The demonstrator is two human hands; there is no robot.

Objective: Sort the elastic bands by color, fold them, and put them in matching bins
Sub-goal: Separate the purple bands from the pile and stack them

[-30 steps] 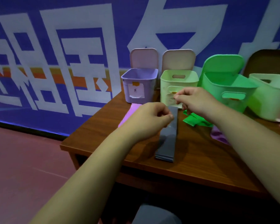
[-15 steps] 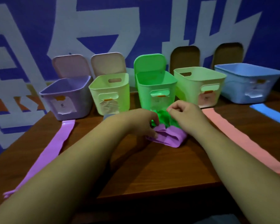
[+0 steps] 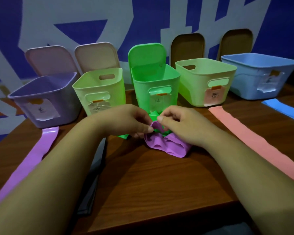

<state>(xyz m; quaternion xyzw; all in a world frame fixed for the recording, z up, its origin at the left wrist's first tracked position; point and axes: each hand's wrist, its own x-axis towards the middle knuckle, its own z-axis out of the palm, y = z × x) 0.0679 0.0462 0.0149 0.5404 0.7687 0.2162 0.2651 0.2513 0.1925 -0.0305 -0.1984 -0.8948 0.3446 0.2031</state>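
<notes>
— What's being handled?

— A crumpled purple elastic band [image 3: 166,146], bunched in loops mid-table on the brown wooden table [image 3: 151,184], tangled against a bright green elastic band [image 3: 154,115]. The left hand [image 3: 126,121] pinches one purple loop; the right hand [image 3: 182,122] pinches the fold beside it.

— Sorting, then?

— Looks like separating purple from green, before folding. I'd say the next move needs the purple pulled free, flattened, then carried left to the lilac plastic bin [image 3: 44,99].

— Others waiting?

— A flat purple strip [image 3: 36,156], a long pink strip [image 3: 255,138] and a blue one [image 3: 282,107].
</notes>
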